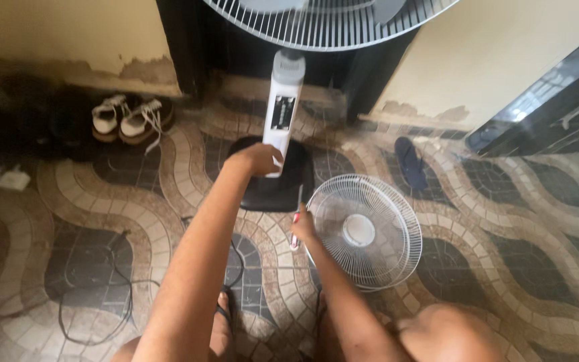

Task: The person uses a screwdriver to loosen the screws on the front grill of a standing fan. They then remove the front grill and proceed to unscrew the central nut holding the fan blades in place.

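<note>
Under your left fingers [267, 161] stands the fan's white stand column [283, 110], upright, with a dark label panel on its front; your fingertips touch its lower end, where it meets the black square base [273, 191] just beyond and below them. In your right fingers [299, 224] sits a thin tool with a red-and-white handle [295, 231], its dark shaft pointing up toward the base. Just right of those fingers the detached white wire fan guard [364, 231] lies flat, round.
</note>
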